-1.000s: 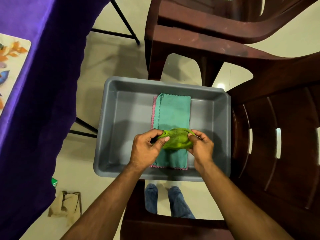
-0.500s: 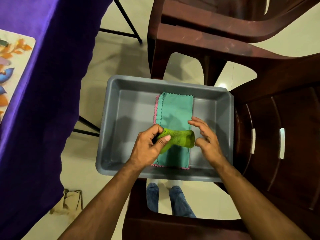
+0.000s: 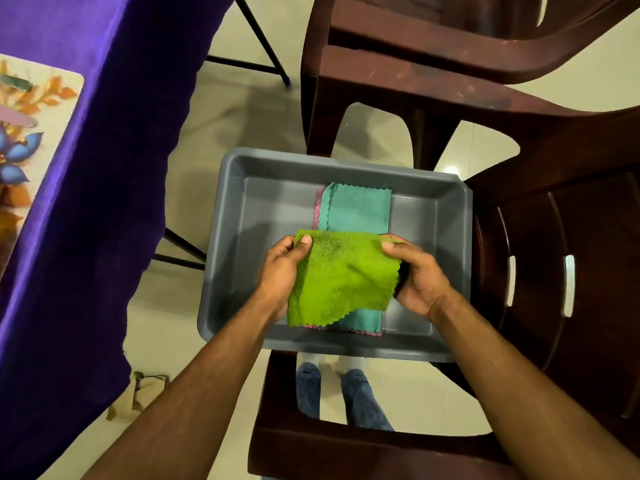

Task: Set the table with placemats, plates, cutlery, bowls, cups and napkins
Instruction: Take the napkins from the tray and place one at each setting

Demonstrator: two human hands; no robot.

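Observation:
A green napkin hangs unrolled between both hands above a grey plastic tub. My left hand pinches its top left corner with thumb on top. My right hand grips the top right corner, fingers curled round the cloth. Under it, flat on the tub's floor, lies a teal napkin on top of a pink napkin, of which only the edge shows. The tub rests on the arms of dark brown plastic chairs.
A table with a purple cloth stands at the left, with a floral placemat on it. Brown chairs fill the right and far side. A crumpled scrap lies on the tiled floor.
The green napkin was a rolled bundle held mainly by the left hand; now both hands have drawn it open into a flat sheet. The right hand has taken hold of it again.

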